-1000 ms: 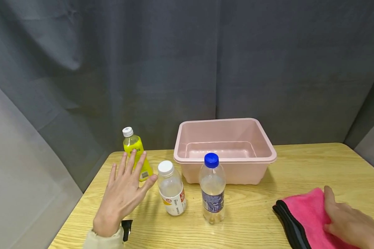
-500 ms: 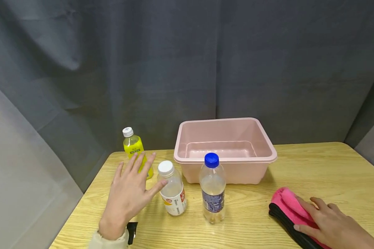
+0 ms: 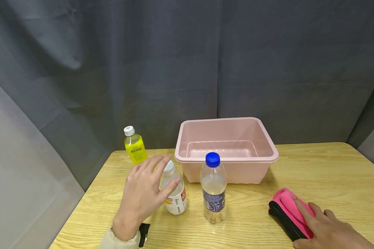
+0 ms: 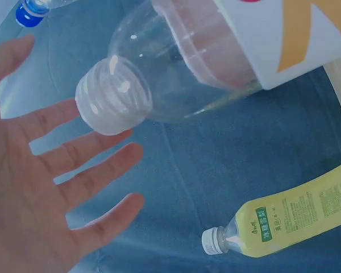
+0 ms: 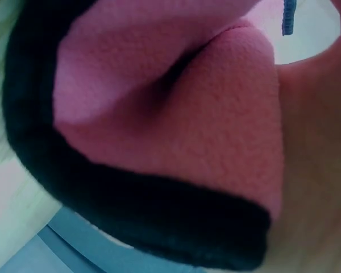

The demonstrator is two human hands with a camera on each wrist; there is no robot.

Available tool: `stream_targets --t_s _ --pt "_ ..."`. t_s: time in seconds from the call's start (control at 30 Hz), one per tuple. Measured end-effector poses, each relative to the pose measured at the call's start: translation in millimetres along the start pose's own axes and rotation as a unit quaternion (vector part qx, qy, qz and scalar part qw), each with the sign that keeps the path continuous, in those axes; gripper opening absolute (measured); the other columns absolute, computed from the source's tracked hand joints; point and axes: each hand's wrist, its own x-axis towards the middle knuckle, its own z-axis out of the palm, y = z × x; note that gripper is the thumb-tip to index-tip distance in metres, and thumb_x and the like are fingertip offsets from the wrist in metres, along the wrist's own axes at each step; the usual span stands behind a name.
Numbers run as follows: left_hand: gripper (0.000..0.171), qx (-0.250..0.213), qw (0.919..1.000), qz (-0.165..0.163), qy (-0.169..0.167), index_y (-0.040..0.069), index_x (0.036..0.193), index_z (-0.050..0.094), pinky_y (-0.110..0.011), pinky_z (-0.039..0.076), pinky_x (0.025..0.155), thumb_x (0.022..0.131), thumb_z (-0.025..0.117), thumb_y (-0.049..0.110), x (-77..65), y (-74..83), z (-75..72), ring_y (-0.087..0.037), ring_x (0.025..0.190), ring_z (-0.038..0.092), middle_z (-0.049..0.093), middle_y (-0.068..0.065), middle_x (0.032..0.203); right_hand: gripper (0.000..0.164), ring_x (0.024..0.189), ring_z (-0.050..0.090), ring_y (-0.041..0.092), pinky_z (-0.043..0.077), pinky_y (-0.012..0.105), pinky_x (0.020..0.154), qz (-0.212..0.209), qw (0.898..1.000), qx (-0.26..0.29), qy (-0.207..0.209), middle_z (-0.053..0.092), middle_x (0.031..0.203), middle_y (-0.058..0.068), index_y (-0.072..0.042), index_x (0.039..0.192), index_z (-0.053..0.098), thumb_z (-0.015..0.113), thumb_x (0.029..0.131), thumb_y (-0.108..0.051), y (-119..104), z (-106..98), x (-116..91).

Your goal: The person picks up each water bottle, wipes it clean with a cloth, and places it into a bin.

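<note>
My left hand [image 3: 143, 195] reaches over the table, fingers spread and thumb apart, beside a clear bottle [image 3: 176, 204] with a white cap and white label. In the left wrist view the fingertips lie behind this bottle's cap [image 4: 111, 96]; whether they touch it I cannot tell. A yellow-labelled bottle [image 3: 135, 148] stands farther back, partly hidden by the hand. To the right is an upright clear bottle [image 3: 213, 200] with a blue cap. My right hand [image 3: 330, 228] grips a folded pink cloth [image 3: 288, 207] with black edging, thumb at its near side.
Behind the bottles a pale pink plastic bin [image 3: 227, 172] stands on the wooden table [image 3: 318, 166]. A dark grey curtain [image 3: 162, 69] hangs past the table's back edge. A black strap [image 3: 144, 233] shows at my left wrist.
My left hand has moved right, from near the yellow-labelled bottle to the white-capped one. Under my right hand the pink cloth has gone from spread flatter to folded over.
</note>
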Motion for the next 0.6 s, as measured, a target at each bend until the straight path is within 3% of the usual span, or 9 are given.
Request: stream_targets --t_s 0.37,0.6 --pt "0.056 -0.001 0.9999 0.010 0.013 0.010 0.132 0.065 -0.055 0.055 0.088 0.089 0.071 0.046 4.5 4.1 1.1 -0.032 0.114 0.063 0.068 -0.011 0.124 0.114 0.103 0.047 0.059 0.048 0.072 0.074 -0.006 1.000 0.006 0.001 0.039 0.123 0.049 0.015 0.147 0.026 0.078 0.078 -0.060 -2 -1 0" --pt "0.055 -0.064 0.9969 0.030 0.035 0.006 0.131 0.065 -0.049 0.056 0.090 0.087 0.076 0.037 13.9 16.7 2.7 -0.029 0.114 0.063 0.067 -0.011 0.125 0.115 0.099 0.049 0.054 0.049 0.071 0.074 0.003 1.000 0.001 -0.005 0.043 0.118 0.045 0.016 0.147 0.025 0.078 0.077 -0.059 -4 -2 1"
